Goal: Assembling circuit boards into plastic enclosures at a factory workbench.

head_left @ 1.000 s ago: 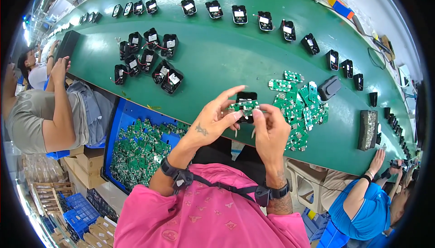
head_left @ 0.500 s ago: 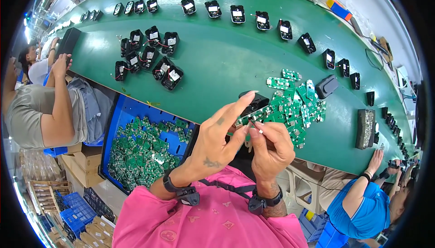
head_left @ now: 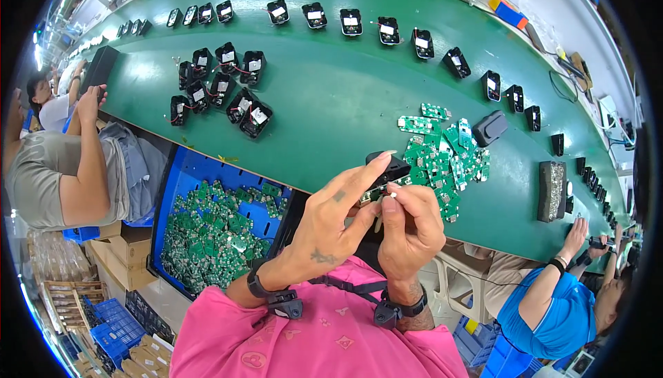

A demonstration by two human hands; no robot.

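Observation:
My left hand (head_left: 321, 229) is closed around a black plastic housing (head_left: 397, 166), its index finger stretched along the top and its thumb below. A green circuit board (head_left: 373, 194) shows at the housing's near side, partly hidden by my fingers. Thumb and index finger of my right hand (head_left: 412, 229) pinch a small white plug (head_left: 394, 195) close against that board; whether it is seated I cannot tell. Just beyond and to the right lies a loose pile of green circuit boards (head_left: 449, 164), with a dark rounded cover (head_left: 491, 128) beside it.
Several black housings with red wires (head_left: 221, 89) are grouped at left on the green table (head_left: 311, 115). More housings (head_left: 351, 22) form a curved row behind. A blue bin (head_left: 188, 164) of boards stands left below the table edge. A grey foam block (head_left: 551, 191) lies right; co-workers sit both sides.
My right fingertips have moved slightly up, bringing the white plug nearer the board in the housing. My left hand keeps its grip. The whole view has shifted a little.

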